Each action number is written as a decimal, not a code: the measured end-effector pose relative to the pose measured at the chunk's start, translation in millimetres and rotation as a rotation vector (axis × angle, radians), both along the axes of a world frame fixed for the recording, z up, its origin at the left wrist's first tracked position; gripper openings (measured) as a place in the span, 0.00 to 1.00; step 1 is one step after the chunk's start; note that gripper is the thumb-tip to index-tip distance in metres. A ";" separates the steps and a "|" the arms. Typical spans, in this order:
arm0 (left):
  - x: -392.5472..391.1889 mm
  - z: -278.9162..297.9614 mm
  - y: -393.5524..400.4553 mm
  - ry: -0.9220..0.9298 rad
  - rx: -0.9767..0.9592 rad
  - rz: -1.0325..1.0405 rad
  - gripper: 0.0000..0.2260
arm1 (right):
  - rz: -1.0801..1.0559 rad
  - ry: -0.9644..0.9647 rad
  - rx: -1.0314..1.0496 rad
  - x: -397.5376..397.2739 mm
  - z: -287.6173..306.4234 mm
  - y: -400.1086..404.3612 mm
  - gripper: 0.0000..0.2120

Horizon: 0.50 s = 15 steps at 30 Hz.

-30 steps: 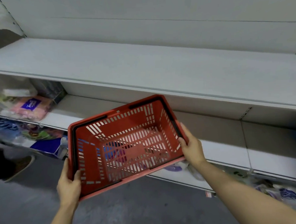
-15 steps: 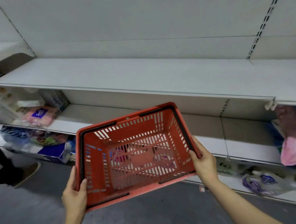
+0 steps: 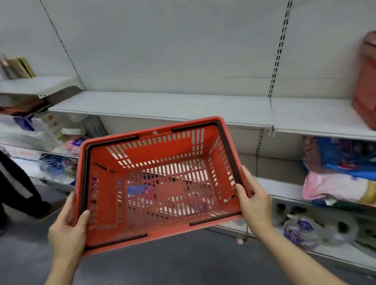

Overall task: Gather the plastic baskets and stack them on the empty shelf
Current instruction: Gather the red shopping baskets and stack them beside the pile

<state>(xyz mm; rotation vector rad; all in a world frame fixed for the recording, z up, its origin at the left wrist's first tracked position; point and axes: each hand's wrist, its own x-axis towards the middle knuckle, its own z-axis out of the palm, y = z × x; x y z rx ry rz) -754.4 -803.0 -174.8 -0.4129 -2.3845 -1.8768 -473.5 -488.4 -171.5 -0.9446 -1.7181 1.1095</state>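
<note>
Clearly the red slotted plastic basket [image 3: 161, 185] is held in mid-air before the bare grey metal shelf [image 3: 181, 107] at twelve o'clock. The left hand [image 3: 66, 229] grips its nine o'clock rim, the right hand [image 3: 254, 202] its three o'clock rim, thumbs inside. Empty, it looks light and stiff; the smooth rims seem the best hold.

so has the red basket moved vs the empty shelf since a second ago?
Yes. The red basket, gripped by both hands, now has its far rim closer to the front edge of the empty shelf. It has come up and toward it, though the camera also shifted.
</note>
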 end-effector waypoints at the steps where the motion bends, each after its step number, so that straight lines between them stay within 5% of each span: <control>1: 5.9 11.3 -0.7 0.016 0.004 -0.003 0.28 | -0.006 0.023 0.012 9.0 11.4 0.1 0.25; 15: 91.3 207.1 172.8 0.106 0.346 -0.292 0.27 | -0.226 0.278 0.321 146.4 200.9 94.8 0.22</control>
